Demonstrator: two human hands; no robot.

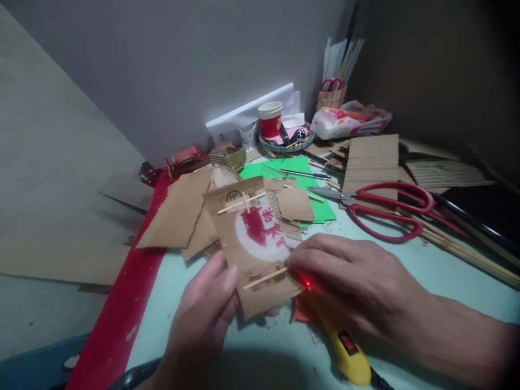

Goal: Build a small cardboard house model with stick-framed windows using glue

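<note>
My left hand (211, 303) grips the lower left edge of a printed brown cardboard piece (231, 233), thumb on the front and fingers behind. Two thin sticks (244, 202) lie crossed near its top. Another thin wooden stick (266, 278) lies across a cut-out near its lower end. The closed fingers of my right hand (349, 276) are at that stick's right end, by the cardboard's right edge; their tips are partly hidden. Below my right hand rests a yellow glue gun (351, 357) with a red switch and a glowing red light.
Large red-handled scissors (385, 211) lie right of a green sheet (300, 165). Cardboard sheets (174, 208) are at left, more cardboard (371, 162) at back right. Behind stand paper cups (270, 122) on a round tray (264, 145) and a tissue pack (345, 122). Long sticks (463, 246) lie at right.
</note>
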